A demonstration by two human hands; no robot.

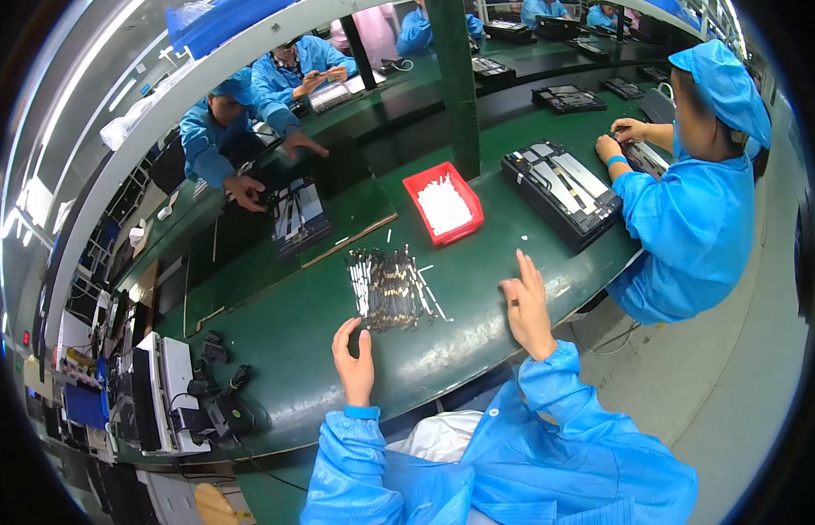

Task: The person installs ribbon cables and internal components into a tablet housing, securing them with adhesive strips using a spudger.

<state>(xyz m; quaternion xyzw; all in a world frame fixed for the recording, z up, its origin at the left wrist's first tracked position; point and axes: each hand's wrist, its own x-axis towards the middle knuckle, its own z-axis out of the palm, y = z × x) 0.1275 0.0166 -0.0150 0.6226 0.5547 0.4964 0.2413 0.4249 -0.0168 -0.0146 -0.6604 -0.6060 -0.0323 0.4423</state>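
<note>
Just below the near left edge of a pile of thin dark strips (392, 290), I hold my left hand (353, 363) with thumb and fingers apart and nothing between them. The strips lie side by side, many with white or gold-coloured sections; they look like small cables, but their exact kind is too small to tell. To the right of the pile, my right hand (532, 308) is raised over the table edge, its fingers stretched out and holding nothing. A red plastic bin (470, 229) full of small white pieces stands beyond the pile.
A stack of black trays with device parts (567, 194) stands right of the bin, beside a co-worker (688, 210). Across the green table (320, 350), another co-worker reaches toward an open device (300, 214). Black adapters and cables (228, 407) lie at the left.
</note>
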